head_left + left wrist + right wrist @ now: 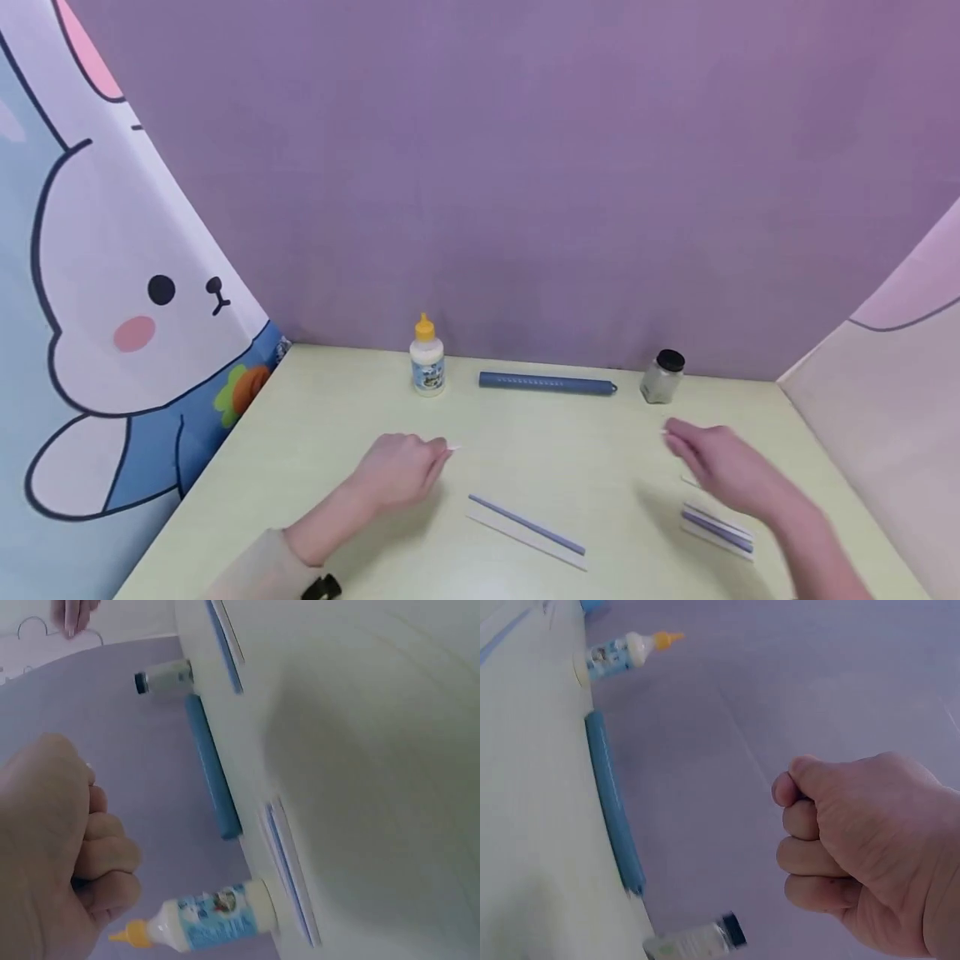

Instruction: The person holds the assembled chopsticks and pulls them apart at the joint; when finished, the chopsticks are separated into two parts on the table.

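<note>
My left hand (401, 471) is raised above the table's left half, fingers curled, pinching a thin white strip (454, 448) whose tip pokes out past the thumb. My right hand (720, 467), also curled, pinches a small white end above the right side. In the right wrist view a faint thin line (742, 739) runs from its fingertips towards the left hand's side. Between the hands, nearer me, lie a blue strip (525, 523) and a white strip (525, 542), side by side. Below the right hand, more blue and white strips (716, 533) lie together, partly covered by the forearm.
Along the back of the pale table (330, 400) stand a white glue bottle (428, 367) with a yellow cap and a small clear jar (660, 385) with a black lid. A dark blue tube (547, 383) lies between them. A purple backdrop (525, 183) rises behind.
</note>
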Demonstrator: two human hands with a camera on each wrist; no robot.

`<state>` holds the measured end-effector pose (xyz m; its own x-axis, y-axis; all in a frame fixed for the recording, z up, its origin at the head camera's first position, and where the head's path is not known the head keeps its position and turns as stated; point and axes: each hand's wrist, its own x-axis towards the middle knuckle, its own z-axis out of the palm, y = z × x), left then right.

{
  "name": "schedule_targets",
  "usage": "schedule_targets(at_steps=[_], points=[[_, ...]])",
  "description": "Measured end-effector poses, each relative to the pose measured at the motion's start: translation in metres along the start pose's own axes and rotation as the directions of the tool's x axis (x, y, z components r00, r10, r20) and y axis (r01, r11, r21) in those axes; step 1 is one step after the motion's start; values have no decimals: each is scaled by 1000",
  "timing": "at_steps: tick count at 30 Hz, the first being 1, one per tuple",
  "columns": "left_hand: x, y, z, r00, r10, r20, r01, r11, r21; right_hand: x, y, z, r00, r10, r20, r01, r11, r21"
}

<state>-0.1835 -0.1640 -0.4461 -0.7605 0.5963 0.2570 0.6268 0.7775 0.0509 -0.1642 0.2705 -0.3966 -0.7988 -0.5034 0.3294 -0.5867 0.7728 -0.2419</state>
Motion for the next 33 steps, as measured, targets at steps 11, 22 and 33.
schedule_targets(at_steps=[11, 22, 33], points=[[-37, -32, 7, 999, 27, 18, -27, 999, -30, -46, 28, -3, 999, 31, 39, -34, 996, 80], [-45, -47, 2, 992, 63, 111, -47, 989, -138, -77, 45, 4, 1000, -8, 5, 7, 994, 107], [-49, -57, 4, 987, 130, 98, -109, 976, -191, -96, 53, 17, 998, -63, 7, 62, 989, 131]])
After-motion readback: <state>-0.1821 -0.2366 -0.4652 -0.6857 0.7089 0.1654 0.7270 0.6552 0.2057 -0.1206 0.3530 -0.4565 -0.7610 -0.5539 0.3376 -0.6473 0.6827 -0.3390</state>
